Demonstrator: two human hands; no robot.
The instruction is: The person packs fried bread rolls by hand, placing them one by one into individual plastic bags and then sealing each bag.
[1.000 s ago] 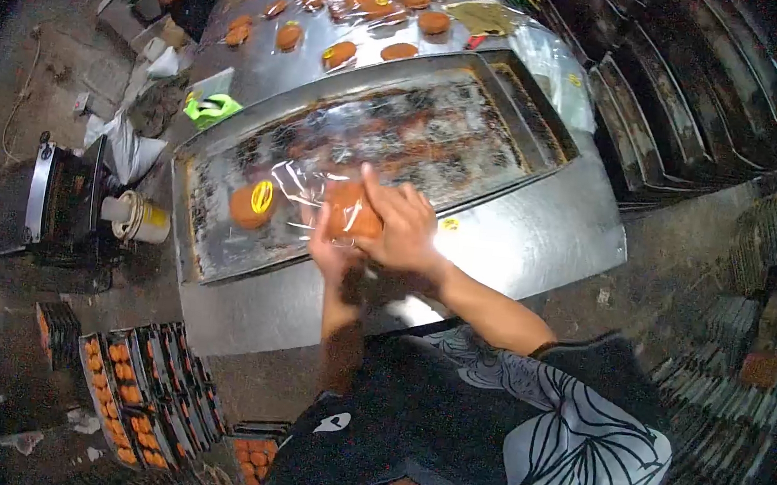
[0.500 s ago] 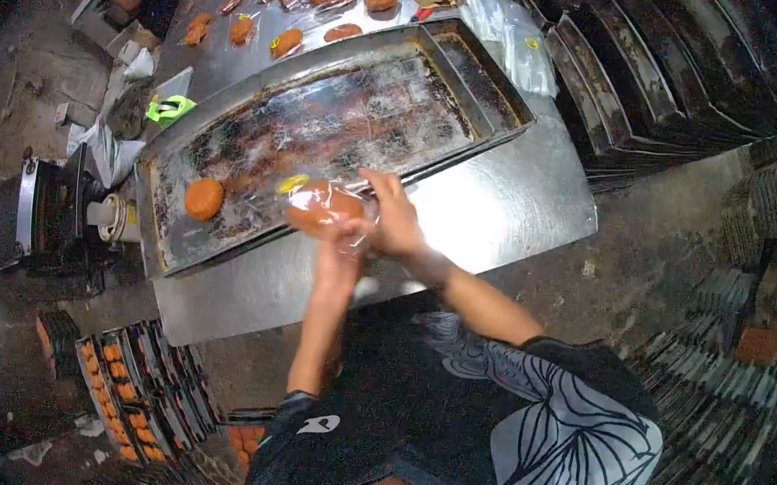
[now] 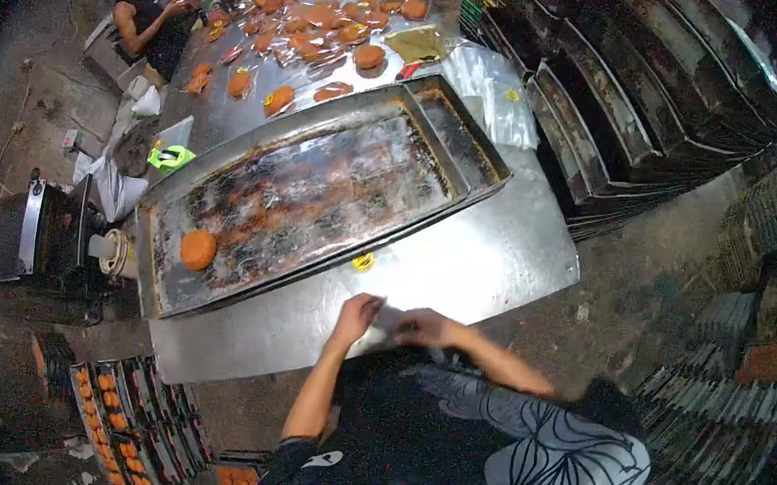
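Over the front edge of the metal table [image 3: 238,350], my left hand [image 3: 358,318] and my right hand [image 3: 429,329] are close together with fingers closed. A thin clear plastic bag [image 3: 381,318] is pinched between them, its outline hard to make out. A yellow label [image 3: 363,262] shows just beyond my left hand, apparently on the bag. Past my hands lies a large greasy baking tray [image 3: 319,184], with one round orange-brown bun [image 3: 198,249] at its left end.
Several bagged buns [image 3: 316,19] cover the far table, beside a stack of clear bags [image 3: 488,79]. Dark trays [image 3: 607,105] are stacked at right; racks of buns [image 3: 115,413] stand lower left. A person [image 3: 143,18] is at the far left. A lime-green item [image 3: 170,158] lies by the tray.
The bagged bun that was in my hands is gone from them. Both hands have drawn back towards my body and now hold a flat bag. The view has shifted slightly.
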